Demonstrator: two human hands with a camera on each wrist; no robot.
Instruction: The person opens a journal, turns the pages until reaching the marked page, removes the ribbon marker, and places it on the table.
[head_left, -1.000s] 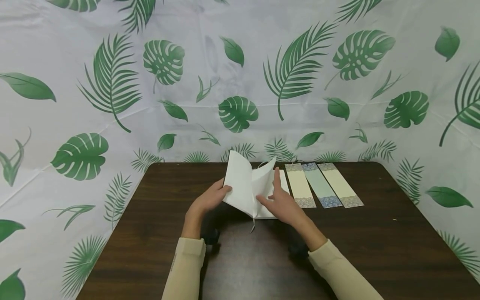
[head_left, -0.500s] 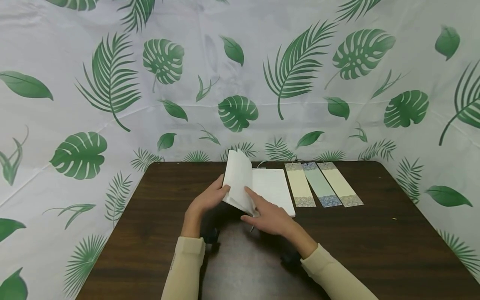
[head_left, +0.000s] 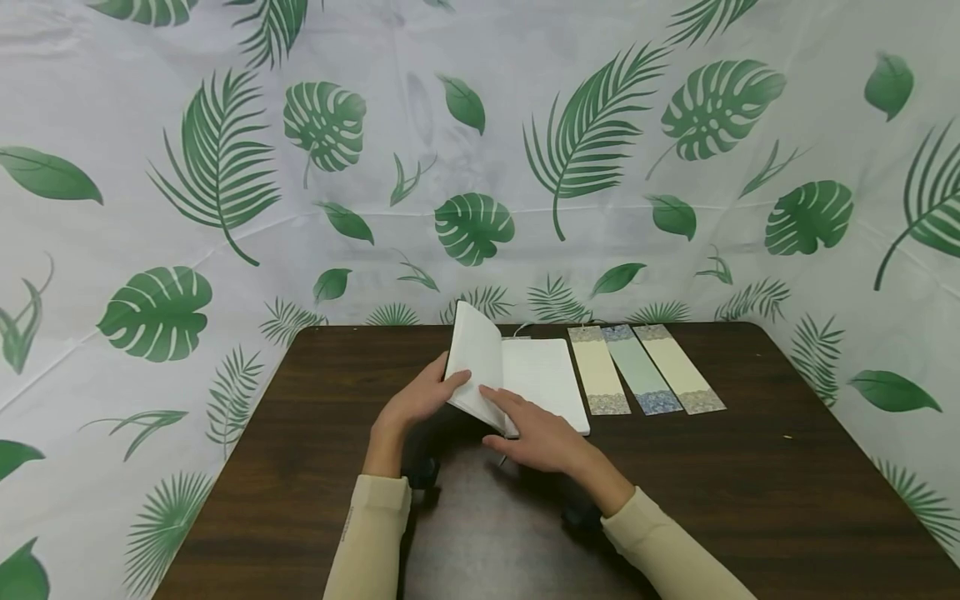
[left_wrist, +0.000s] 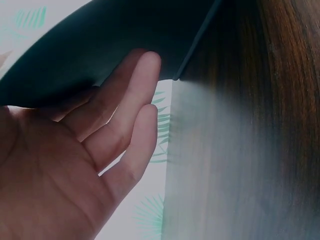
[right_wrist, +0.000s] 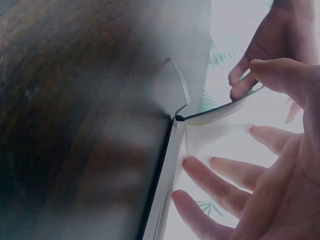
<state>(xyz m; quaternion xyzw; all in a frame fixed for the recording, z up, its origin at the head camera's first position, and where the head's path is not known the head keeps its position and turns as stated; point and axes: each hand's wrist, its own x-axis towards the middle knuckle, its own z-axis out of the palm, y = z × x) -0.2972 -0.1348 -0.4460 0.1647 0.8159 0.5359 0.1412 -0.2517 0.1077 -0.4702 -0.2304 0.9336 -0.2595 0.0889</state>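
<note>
An open white-paged notebook [head_left: 545, 382] lies on the dark wooden table [head_left: 750, 483]. Its left half stands raised, and my left hand [head_left: 415, 402] holds it, fingers behind the dark cover [left_wrist: 125, 35] and thumb on the page front. The right hand [head_left: 537, 435] lies with straight fingers on the raised pages near the lower spine. In the right wrist view the right hand's fingers [right_wrist: 220, 172] spread beside the notebook's edge [right_wrist: 159, 187]. The right-hand page lies flat.
Three long bookmarks lie side by side right of the notebook: cream [head_left: 597, 371], pale green [head_left: 639, 372] and cream [head_left: 679, 372]. A leaf-print cloth [head_left: 480, 167] walls the table at the back and both sides. Both sleeves are beige.
A lifted page has dropped flat onto the right side. My right hand slid left and down from that page onto the raised left pages. The left hand stayed put.
</note>
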